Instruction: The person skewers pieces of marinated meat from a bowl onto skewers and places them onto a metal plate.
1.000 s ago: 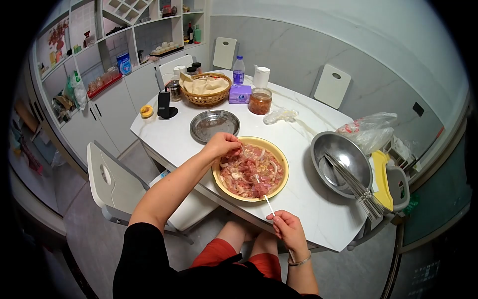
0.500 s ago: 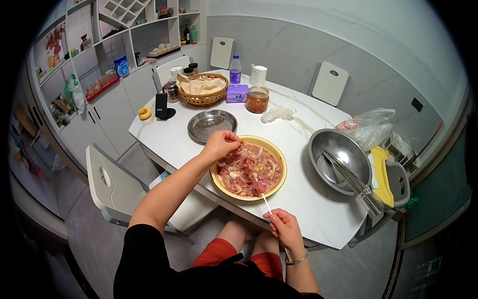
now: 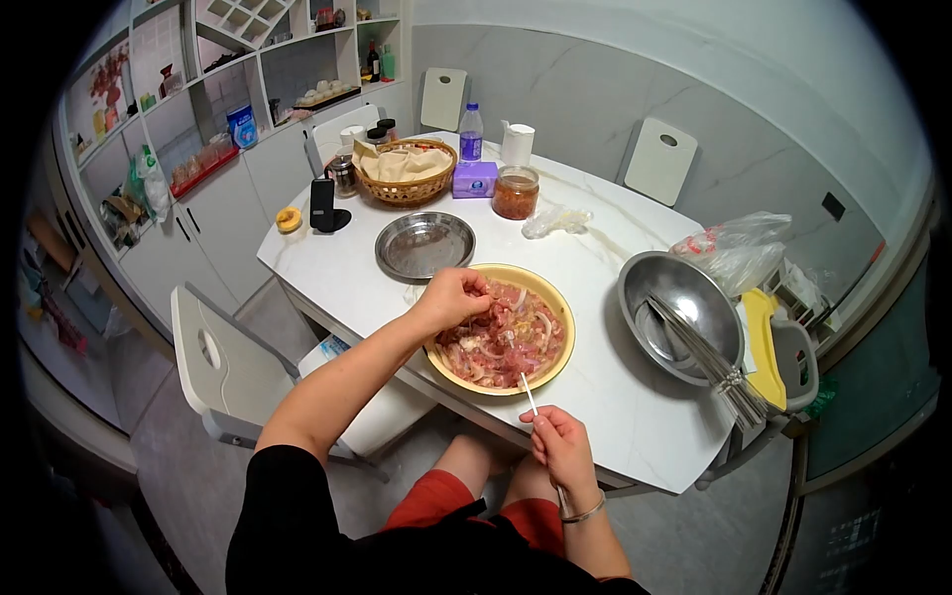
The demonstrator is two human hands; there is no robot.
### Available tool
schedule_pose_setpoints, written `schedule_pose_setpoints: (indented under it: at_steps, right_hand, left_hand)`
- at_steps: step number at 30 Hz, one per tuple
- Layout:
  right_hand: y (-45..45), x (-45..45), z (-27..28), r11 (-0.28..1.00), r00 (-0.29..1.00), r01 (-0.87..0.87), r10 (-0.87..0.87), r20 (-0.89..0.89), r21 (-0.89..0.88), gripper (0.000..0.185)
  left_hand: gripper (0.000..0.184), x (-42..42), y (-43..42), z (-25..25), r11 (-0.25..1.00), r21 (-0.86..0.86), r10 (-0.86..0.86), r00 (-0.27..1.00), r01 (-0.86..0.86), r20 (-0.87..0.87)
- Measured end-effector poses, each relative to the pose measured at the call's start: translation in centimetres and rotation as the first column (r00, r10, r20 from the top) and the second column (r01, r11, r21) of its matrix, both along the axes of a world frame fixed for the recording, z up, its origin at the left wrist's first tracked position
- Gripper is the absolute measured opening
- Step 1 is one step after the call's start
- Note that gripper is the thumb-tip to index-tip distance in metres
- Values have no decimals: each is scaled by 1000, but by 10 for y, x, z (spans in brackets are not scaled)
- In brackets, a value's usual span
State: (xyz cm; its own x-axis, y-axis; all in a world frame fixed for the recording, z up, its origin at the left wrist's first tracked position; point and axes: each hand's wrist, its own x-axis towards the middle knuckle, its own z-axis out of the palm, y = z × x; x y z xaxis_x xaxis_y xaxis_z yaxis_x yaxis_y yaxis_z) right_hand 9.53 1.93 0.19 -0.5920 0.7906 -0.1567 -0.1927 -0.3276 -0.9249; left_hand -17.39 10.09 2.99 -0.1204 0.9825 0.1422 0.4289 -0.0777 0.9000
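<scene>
A yellow-rimmed bowl (image 3: 570,335) near the table's front edge is full of raw sliced meat (image 3: 476,362) mixed with onion strips. Over the bowl's left side, my left hand (image 3: 454,299) is closed in a pinch on some of the meat, its fingertips partly hidden. My right hand (image 3: 561,446), in front of the table edge, grips a thin metal skewer (image 3: 530,394). The skewer slants up and to the left across the bowl's front rim. Pieces of meat seem to sit at its far end, though they blend with the meat behind.
A round metal plate (image 3: 424,245) lies behind the bowl. To the right stands a steel basin (image 3: 635,302) with a bundle of skewers (image 3: 706,363) leaning out. Farther back are a wicker basket (image 3: 397,188), a purple tissue box (image 3: 475,180), a jar (image 3: 516,194) and plastic bags (image 3: 736,253).
My left hand has moved slightly right and down over the meat. My right hand has risen a little with the skewer. The view has shifted slightly.
</scene>
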Motion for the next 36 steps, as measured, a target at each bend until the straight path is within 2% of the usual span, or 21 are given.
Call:
schedule_pose_setpoints:
  at_steps: [1,4,5,7,8,10,11,13,15,17,18,20,24,27,28,29,30,31,33,36]
  right_hand:
    - [2,1,1,1000,1000,15,-15,-7,1,16]
    - [8,10,6,998,999,36,-38,22,57,18]
    - [9,13,8,997,998,45,-47,29,69,18]
    - [10,17,12,995,997,59,-63,42,79,17]
    - [12,19,11,993,996,70,-75,49,91,17]
    - [14,22,10,991,994,90,-96,57,98,17]
    - [14,22,10,991,994,89,-95,57,98,17]
    - [15,23,9,990,994,94,-99,48,101,17]
    - [15,22,6,991,994,92,-96,44,102,18]
    - [15,21,6,990,995,90,-95,41,105,18]
    - [14,21,7,991,995,85,-90,43,100,18]
    - [13,20,7,992,995,80,-85,45,96,18]
    - [13,20,7,992,996,78,-82,33,96,18]
    - [13,21,6,993,996,80,-83,34,89,18]
    - [13,22,6,994,996,76,-79,32,79,18]
    - [13,22,6,994,997,74,-77,29,80,18]
    - [13,23,6,995,997,62,-65,38,76,17]
    - [13,24,6,996,997,50,-53,47,72,17]
    - [13,24,5,996,998,48,-51,47,73,17]
    - [11,25,5,997,997,46,-49,55,62,17]
  left_hand:
    - [13,-1,1,0,998,2,-64,998,64,22]
    - [17,-18,4,11,994,109,17,998,-24,60]
    - [13,-24,5,15,988,135,71,997,-75,34]
    - [11,-33,0,19,986,107,143,974,-125,-175]
    - [11,-34,-1,18,986,106,147,974,-130,-174]
    - [14,-36,-2,12,998,-59,-12,873,-20,-487]
    - [14,-35,0,5,998,-59,-11,873,-21,-487]
    - [19,-31,7,-9,999,41,34,724,-8,-689]
    - [17,-18,9,-1,999,8,35,722,-40,-691]
    - [14,-8,10,10,991,-115,-47,649,-63,-760]
    - [14,-6,11,14,992,-114,-47,649,-61,-759]
    - [13,-4,14,21,943,-330,-201,706,-48,-679]
    - [15,-17,19,8,979,-192,-180,693,62,-698]
    - [14,-25,14,14,991,-132,-103,761,23,-641]
    - [14,-26,9,21,984,-169,-124,900,57,-419]
    - [15,-27,4,28,976,-194,-133,977,99,-168]
    - [22,-34,10,20,952,-250,-148,979,179,139]
    - [22,-35,11,19,953,-247,-146,980,176,135]
    - [28,-31,6,24,934,-284,-104,923,219,371]
    - [31,-35,13,10,931,-259,-141,908,257,395]
